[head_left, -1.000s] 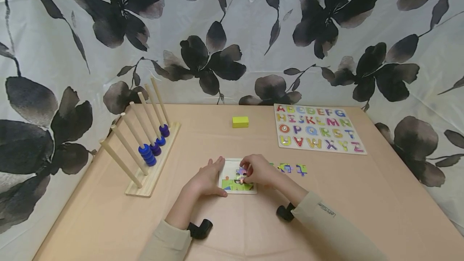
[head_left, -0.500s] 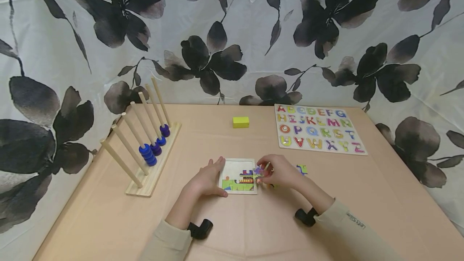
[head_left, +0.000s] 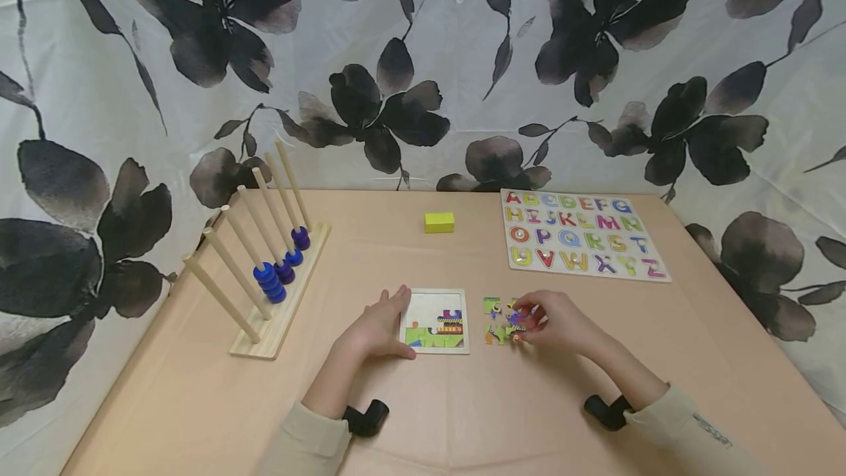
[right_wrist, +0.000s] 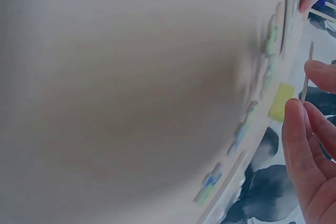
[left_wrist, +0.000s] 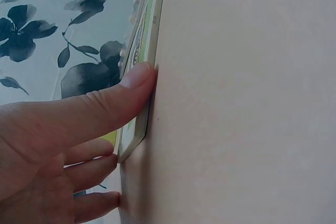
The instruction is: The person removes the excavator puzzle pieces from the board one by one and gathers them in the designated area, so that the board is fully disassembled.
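My left hand (head_left: 378, 325) holds the left side of a white puzzle tray (head_left: 432, 301), with the thumb at its near edge and the fingers along its left side. Green pieces fill the tray's bottom row, and a train-like piece (head_left: 452, 322) sits above them on the right. To the right of the tray, my right hand (head_left: 551, 322) pinches a thin puzzle piece (right_wrist: 307, 80) between thumb and fingers, edge-on and raised in the right wrist view. Loose puzzle pieces (head_left: 492, 305) lie on the table by that hand, which partly hides them.
At the left stands a wooden peg rack (head_left: 280, 329) with blue and purple rings on some pegs. A yellow block (head_left: 439, 223) lies behind the tray. An alphabet board (head_left: 584, 233) lies at the back right, before a floral cloth (head_left: 463, 94).
My right hand has moved from over the tray rightward to the loose pieces, carrying a piece away and uncovering the train-like piece. My left hand has stayed on the tray.
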Action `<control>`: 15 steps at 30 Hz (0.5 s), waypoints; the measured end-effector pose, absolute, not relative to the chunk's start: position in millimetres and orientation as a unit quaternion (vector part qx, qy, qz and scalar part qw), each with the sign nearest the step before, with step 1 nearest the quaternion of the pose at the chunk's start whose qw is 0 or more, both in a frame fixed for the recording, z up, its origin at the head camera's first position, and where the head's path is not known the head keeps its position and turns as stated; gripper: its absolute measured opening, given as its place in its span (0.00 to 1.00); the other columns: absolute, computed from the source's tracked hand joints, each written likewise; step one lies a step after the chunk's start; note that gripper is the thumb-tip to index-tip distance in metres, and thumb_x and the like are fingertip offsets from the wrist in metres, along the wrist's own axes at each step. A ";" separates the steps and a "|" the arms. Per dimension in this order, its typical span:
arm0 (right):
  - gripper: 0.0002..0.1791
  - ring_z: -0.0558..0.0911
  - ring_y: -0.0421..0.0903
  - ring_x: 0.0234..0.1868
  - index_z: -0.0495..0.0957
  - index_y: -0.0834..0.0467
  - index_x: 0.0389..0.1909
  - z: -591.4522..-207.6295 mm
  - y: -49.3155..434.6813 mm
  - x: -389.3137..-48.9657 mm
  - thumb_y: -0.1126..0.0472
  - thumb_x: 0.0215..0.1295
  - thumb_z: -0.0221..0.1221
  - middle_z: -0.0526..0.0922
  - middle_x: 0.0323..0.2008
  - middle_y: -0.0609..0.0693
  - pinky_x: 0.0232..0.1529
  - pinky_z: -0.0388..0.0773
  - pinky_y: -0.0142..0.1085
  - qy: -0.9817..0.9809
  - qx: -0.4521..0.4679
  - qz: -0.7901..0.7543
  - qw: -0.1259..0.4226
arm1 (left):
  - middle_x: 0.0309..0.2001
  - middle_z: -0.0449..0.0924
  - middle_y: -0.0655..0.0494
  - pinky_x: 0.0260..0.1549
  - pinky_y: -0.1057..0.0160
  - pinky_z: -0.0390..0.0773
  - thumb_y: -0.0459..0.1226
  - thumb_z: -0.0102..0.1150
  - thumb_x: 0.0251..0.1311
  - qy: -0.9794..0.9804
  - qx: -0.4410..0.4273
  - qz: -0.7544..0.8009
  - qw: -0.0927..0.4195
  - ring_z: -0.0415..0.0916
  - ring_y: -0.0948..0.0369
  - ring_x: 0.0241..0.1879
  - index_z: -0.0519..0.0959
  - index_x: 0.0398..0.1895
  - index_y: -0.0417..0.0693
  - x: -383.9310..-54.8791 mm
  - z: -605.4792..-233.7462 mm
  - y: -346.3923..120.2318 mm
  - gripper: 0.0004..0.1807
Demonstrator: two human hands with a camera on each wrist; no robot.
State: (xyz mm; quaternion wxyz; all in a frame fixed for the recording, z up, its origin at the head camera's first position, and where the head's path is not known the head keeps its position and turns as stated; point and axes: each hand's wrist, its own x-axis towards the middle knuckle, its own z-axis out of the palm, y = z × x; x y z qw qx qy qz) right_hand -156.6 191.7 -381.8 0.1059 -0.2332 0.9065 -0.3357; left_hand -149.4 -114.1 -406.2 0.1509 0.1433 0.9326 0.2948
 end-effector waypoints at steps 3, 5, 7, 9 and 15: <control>0.19 0.74 0.43 0.26 0.76 0.70 0.38 -383.4 198.0 -155.5 0.71 0.42 0.68 0.75 0.27 0.49 0.27 0.77 0.28 0.907 -0.234 -0.332 0.115 | 0.69 0.52 0.44 0.58 0.35 0.49 0.38 0.77 0.33 0.932 0.145 0.295 0.151 0.44 0.40 0.67 0.56 0.66 0.33 -149.5 -406.3 -114.3 0.55; 0.19 0.74 0.43 0.25 0.76 0.70 0.38 -384.2 200.9 -155.4 0.72 0.42 0.67 0.75 0.26 0.49 0.27 0.77 0.29 0.907 -0.235 -0.330 0.119 | 0.69 0.52 0.44 0.58 0.35 0.49 0.39 0.77 0.33 0.932 0.146 0.295 0.150 0.44 0.40 0.67 0.56 0.66 0.33 -149.5 -406.6 -114.5 0.55; 0.19 0.74 0.43 0.25 0.76 0.70 0.38 -385.2 202.9 -155.8 0.73 0.41 0.66 0.75 0.26 0.50 0.27 0.77 0.29 0.906 -0.236 -0.329 0.122 | 0.69 0.52 0.44 0.58 0.35 0.49 0.38 0.77 0.33 0.932 0.145 0.296 0.150 0.44 0.40 0.67 0.56 0.66 0.33 -149.6 -406.8 -114.8 0.55; 0.19 0.74 0.42 0.25 0.76 0.70 0.38 -386.8 204.0 -156.6 0.73 0.41 0.65 0.75 0.26 0.50 0.26 0.77 0.30 0.906 -0.237 -0.327 0.126 | 0.69 0.52 0.44 0.58 0.35 0.49 0.39 0.77 0.33 0.932 0.143 0.297 0.149 0.44 0.40 0.67 0.56 0.66 0.33 -149.5 -407.0 -114.8 0.55; 0.19 0.73 0.40 0.24 0.76 0.68 0.37 -396.0 205.5 -160.7 0.71 0.41 0.68 0.75 0.27 0.50 0.25 0.74 0.29 0.910 -0.234 -0.313 0.142 | 0.69 0.51 0.45 0.60 0.37 0.48 0.38 0.76 0.33 0.931 0.139 0.301 0.153 0.43 0.41 0.67 0.55 0.67 0.34 -149.4 -408.3 -114.4 0.55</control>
